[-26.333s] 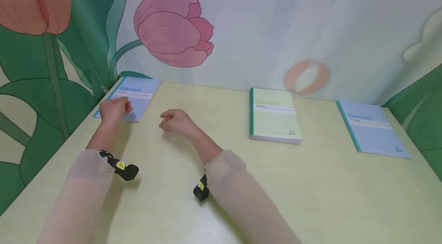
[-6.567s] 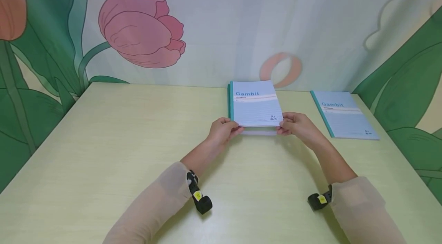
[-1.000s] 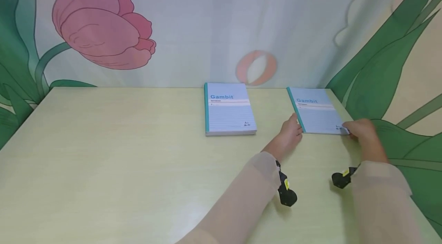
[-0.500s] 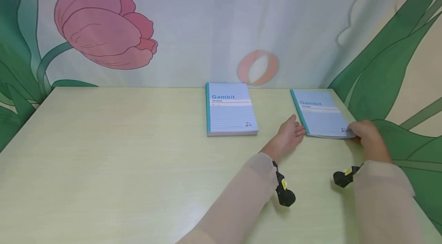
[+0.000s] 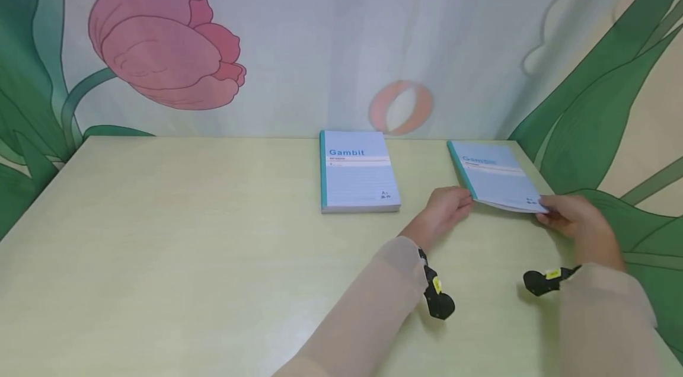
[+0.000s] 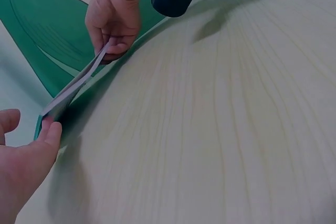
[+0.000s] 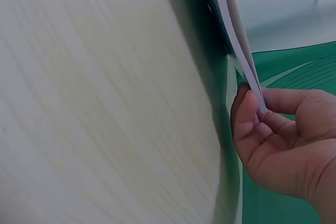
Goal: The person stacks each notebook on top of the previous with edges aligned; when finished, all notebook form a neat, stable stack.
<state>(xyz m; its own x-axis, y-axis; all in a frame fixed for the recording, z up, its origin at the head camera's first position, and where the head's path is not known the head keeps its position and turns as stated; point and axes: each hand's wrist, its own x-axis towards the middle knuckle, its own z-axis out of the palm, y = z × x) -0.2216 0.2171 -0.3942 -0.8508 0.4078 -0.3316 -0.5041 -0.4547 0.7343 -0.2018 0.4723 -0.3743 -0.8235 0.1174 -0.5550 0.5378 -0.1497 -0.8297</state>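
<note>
My right hand [image 5: 578, 220] pinches the near right corner of a light-blue Gambit notebook [image 5: 496, 178] between thumb and fingers; its near edge bows and is raised off the table. At the spine's near corner is my left hand [image 5: 445, 211]. In the left wrist view, the left fingertips [image 6: 51, 132] touch the notebook's teal spine end from below, while the thumb stands apart. The right wrist view shows the notebook [image 7: 236, 35] edge-on, its page edges slightly parted. Left of it lies a second blue Gambit notebook [image 5: 360, 181], on top of a thick stack.
The pale wooden table [image 5: 187, 246] reaches back to a curtain [image 5: 288, 57] printed with flowers and leaves. Its right edge runs close beside my right hand. Black wrist cameras [image 5: 440, 303] hang from both cuffs.
Long before, a blue notebook moved from the left onto the green-cover one. Over the last second, the right notebook's near edge rose in my right hand; my left fingers came to its corner.
</note>
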